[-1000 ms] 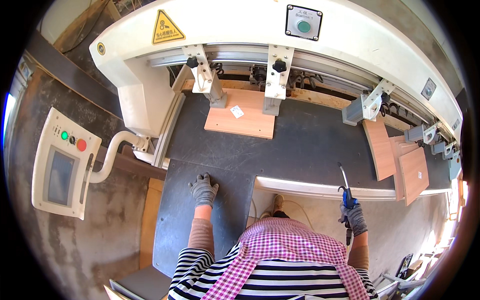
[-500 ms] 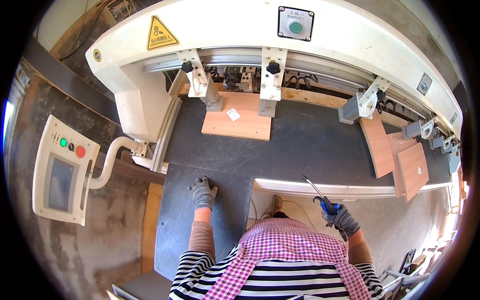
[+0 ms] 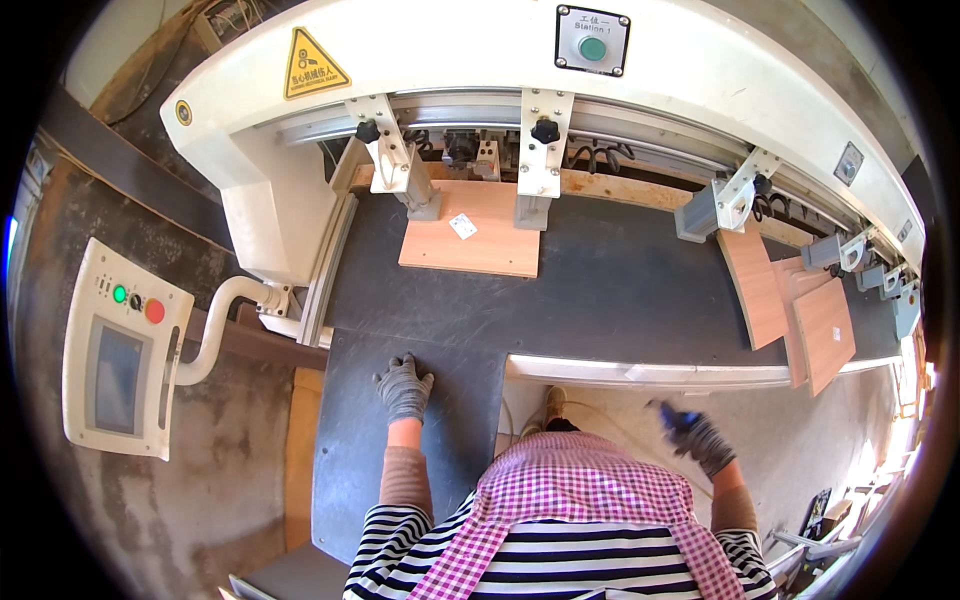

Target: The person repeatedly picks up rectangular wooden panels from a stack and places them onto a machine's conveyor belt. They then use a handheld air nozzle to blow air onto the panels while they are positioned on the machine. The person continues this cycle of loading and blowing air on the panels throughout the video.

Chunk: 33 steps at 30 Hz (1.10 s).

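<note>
My left hand (image 3: 404, 387), in a grey knit glove, lies flat with spread fingers on the dark tabletop (image 3: 345, 465) of the machine's near left part. Off the front edge of the table, my right hand (image 3: 705, 445), gloved the same way, is closed around a blue and black air blow gun (image 3: 680, 415). Motion smears the gun, and its thin nozzle cannot be made out. Beneath two white clamps (image 3: 540, 185) at the back, a wood-grain panel (image 3: 475, 250) with a small white label lies flat on the bed.
Several wood-grain panels (image 3: 755, 300) lie overlapped at the right end of the bed, near more clamps. A control panel (image 3: 125, 350) with a screen and buttons hangs on a bent white arm at left. The machine's white beam (image 3: 450, 50) crosses above the bed.
My right hand has moved slightly right and toward me with the air blow gun, whose nozzle no longer points out clearly over the table edge. The left hand stays in place.
</note>
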Each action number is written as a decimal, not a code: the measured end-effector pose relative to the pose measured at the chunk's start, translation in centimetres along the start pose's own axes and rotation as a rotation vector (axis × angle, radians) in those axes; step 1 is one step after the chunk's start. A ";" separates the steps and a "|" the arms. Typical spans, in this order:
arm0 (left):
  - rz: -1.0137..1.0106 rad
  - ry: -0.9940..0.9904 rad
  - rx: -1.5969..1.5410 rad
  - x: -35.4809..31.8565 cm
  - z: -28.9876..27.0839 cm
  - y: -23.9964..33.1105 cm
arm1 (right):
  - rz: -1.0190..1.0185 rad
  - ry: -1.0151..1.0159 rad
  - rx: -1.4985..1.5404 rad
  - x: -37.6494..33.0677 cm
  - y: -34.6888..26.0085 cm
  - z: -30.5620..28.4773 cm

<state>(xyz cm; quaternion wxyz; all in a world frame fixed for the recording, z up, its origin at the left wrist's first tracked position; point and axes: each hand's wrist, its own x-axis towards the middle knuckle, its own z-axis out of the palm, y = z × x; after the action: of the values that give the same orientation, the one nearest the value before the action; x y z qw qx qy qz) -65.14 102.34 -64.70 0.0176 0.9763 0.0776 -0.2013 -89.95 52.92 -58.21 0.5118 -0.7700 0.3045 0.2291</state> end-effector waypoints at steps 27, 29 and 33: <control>0.097 0.432 -0.505 11.2 -2.9 -1.3 | 0.256 0.172 0.039 9.4 -5.6 -1.8; 0.105 0.359 -0.572 13.5 -4.7 1.0 | 0.414 0.531 0.095 11.8 -2.8 -5.3; 0.080 0.348 -0.663 20.9 -5.2 3.4 | -0.310 -0.063 -0.377 17.1 0.0 1.2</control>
<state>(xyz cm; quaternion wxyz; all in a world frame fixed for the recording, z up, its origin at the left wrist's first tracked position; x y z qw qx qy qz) -43.61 102.29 -68.22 0.3272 0.9394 0.1024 0.0047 -77.82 50.02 -70.00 0.3974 -0.8818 0.1187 0.2246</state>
